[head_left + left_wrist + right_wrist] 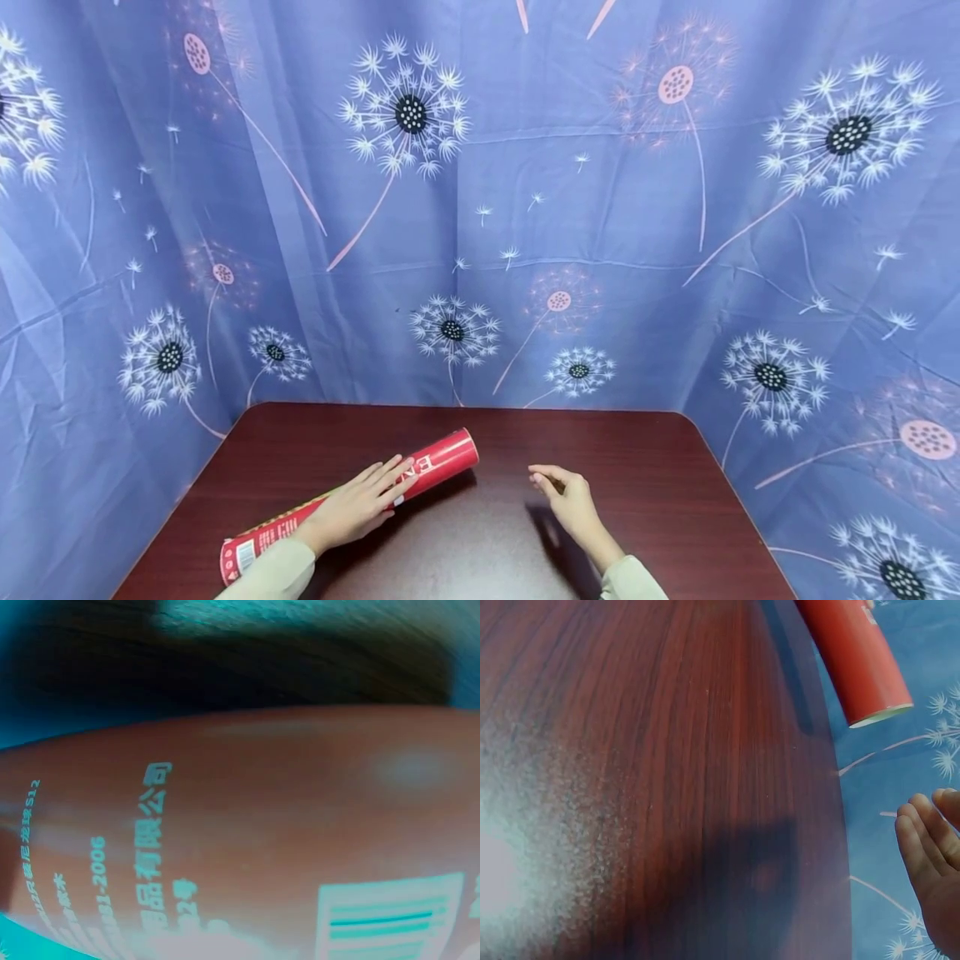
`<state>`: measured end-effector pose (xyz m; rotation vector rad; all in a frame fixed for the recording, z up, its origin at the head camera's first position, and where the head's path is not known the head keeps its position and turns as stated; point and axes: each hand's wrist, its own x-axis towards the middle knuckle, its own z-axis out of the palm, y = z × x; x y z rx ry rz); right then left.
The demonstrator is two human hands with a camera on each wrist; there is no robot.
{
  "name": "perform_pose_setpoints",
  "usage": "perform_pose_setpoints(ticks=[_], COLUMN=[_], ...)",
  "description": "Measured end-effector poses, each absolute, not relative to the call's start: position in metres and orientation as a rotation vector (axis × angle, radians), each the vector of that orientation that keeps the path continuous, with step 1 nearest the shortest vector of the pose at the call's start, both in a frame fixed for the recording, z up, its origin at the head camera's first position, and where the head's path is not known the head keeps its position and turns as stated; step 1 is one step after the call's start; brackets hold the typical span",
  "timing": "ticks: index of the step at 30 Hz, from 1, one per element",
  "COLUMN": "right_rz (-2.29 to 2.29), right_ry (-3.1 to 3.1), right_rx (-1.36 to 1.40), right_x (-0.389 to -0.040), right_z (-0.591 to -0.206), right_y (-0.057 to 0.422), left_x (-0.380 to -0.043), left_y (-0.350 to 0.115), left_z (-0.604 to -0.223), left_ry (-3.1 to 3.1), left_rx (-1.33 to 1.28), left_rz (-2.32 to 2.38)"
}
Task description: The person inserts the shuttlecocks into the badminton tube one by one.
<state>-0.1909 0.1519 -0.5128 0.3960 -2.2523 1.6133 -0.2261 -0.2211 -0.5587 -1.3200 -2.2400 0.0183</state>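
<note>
A long red cardboard shuttlecock tube (450, 460) with white lettering and a barcode lies slantwise across the left half of the table. My left hand (352, 510) holds it from above near its middle, fingers spread over the top and thumb along the near side. In the left wrist view the printed side of the tube (247, 817) fills most of the picture. The tube's far end (870, 690) stands above its shadow in the right wrist view. My right hand (572, 500) hovers right of that end, holding nothing, its fingers loosely bent together.
The dark red wooden table (645, 475) has rounded far corners. A blue curtain (510, 208) with dandelion prints hangs behind it and along both sides. Bright light glares on the tabletop (667, 750) in the right wrist view.
</note>
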Motion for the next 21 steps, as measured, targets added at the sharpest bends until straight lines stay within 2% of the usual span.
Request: perform_pose_setpoints(ticks=[21], right_rz=[1.646], right_ry=[-2.205], right_rx=[0.456], right_x=[-0.19], right_z=[-0.522], right_y=[0.141], left_x=[-0.25], left_y=[-0.24], left_z=[-0.571], left_ry=[-2.363], left_rx=[-1.246], left_rz=[0.181])
